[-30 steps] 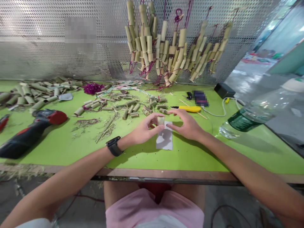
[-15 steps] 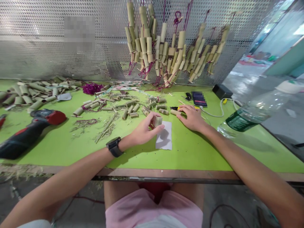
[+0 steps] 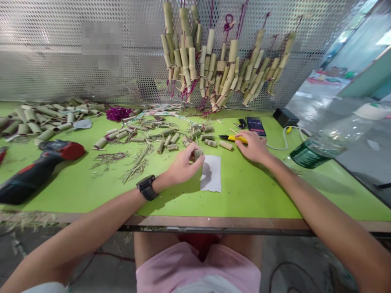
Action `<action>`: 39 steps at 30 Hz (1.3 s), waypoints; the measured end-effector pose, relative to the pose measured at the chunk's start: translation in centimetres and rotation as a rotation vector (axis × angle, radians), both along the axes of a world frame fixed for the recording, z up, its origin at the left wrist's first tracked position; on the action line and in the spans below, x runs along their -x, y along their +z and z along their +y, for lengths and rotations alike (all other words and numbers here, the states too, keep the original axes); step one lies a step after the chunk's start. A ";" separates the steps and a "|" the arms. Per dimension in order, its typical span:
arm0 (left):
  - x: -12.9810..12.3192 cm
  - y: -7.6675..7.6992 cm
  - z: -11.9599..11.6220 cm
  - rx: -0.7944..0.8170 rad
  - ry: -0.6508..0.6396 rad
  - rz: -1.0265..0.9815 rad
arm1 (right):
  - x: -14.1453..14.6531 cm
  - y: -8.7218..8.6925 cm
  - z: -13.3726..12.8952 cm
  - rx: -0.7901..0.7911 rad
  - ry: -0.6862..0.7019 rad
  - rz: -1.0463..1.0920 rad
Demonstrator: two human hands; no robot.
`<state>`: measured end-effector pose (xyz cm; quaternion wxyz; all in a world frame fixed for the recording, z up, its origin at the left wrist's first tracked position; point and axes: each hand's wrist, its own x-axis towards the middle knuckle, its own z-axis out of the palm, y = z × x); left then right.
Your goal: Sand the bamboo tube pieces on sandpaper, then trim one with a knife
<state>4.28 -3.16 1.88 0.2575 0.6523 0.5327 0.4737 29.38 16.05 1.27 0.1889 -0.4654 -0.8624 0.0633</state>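
Note:
My left hand is closed around a short bamboo tube, held just beyond the left edge of a white paper. A black watch is on that wrist. My right hand rests at the yellow handle of a utility knife, its fingers curled over the handle's near end. The knife's black tip points left. Just in front of the knife lies another bamboo tube, apart from the hand. Several cut bamboo pieces are spread to the left of it.
A power tool lies at left, below a bamboo pile. Purple string sits at the back. A bottle, a phone and a black box stand or lie at right. Tied bamboo strings hang from the mesh.
My right hand has shifted off the bamboo tube to the right, onto the utility knife, uncovering more of both. My left hand has moved slightly left with its bamboo tube.

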 end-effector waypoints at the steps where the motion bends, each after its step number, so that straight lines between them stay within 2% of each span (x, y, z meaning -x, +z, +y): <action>1: 0.0 0.0 0.0 -0.004 0.004 0.012 | -0.1 -0.1 0.3 -0.001 -0.028 -0.010; 4: 0.1 0.1 -0.1 0.005 0.024 0.084 | -0.3 -0.6 0.9 0.003 -0.069 -0.065; 7: 0.2 0.3 -0.2 0.000 0.032 0.128 | -0.2 -0.8 0.9 -0.024 -0.047 -0.110; 15: 0.3 0.1 0.0 -0.024 0.029 0.090 | 0.8 0.5 -1.3 0.028 -0.044 0.144; 21: 0.3 -0.6 0.3 -0.044 0.057 0.142 | 1.5 0.9 -2.3 0.127 0.016 0.068; 23: 0.2 -0.6 0.3 -0.040 0.055 0.067 | 1.6 1.1 -2.7 0.165 0.084 0.205; 26: 0.0 -0.5 0.3 -0.007 -0.015 -0.095 | 1.8 1.7 -4.2 0.304 0.263 0.458; 29: -0.5 -0.1 0.0 0.002 -0.086 -0.117 | 2.5 2.3 -6.5 0.465 0.384 0.572; 34: -1.0 0.3 -0.8 -0.127 -0.123 -0.014 | 3.7 2.5 -9.5 0.683 0.513 0.665; 39: -1.0 0.5 -1.1 -0.203 -0.072 0.033 | 3.4 2.0 -10.2 0.806 0.564 0.562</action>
